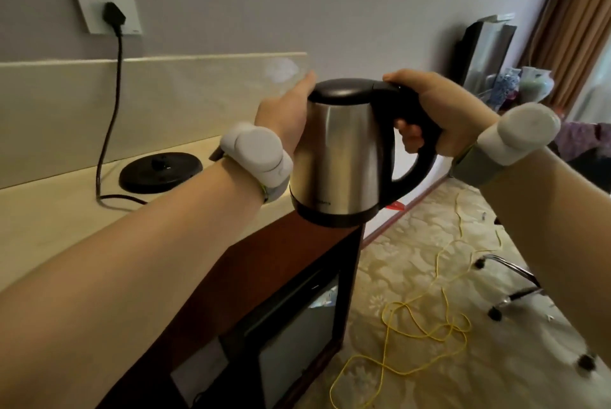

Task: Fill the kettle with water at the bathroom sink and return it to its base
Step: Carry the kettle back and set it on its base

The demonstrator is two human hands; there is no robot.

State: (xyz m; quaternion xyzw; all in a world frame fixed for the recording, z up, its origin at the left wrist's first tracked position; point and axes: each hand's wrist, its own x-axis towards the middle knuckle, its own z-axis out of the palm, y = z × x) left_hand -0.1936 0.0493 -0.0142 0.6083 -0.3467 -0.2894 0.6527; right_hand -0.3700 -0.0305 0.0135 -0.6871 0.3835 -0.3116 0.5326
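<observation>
A stainless steel kettle (340, 157) with a black lid and black handle hangs in the air past the counter's right end. My right hand (439, 111) is closed around the handle, thumb on top near the lid. My left hand (287, 111) lies flat against the kettle's left side, fingers stretched toward the lid. The lid is down. The round black base (161, 171) sits bare on the cream counter (49, 227), to the left of and below the kettle. Both wrists carry white devices.
The base's black cord runs up to a plug in the wall socket (105, 5). Under the counter is a dark wood cabinet (264, 276) with a glass-fronted box. A yellow cable (420, 326) loops over the patterned carpet. Chair legs on castors (509, 286) stand at right.
</observation>
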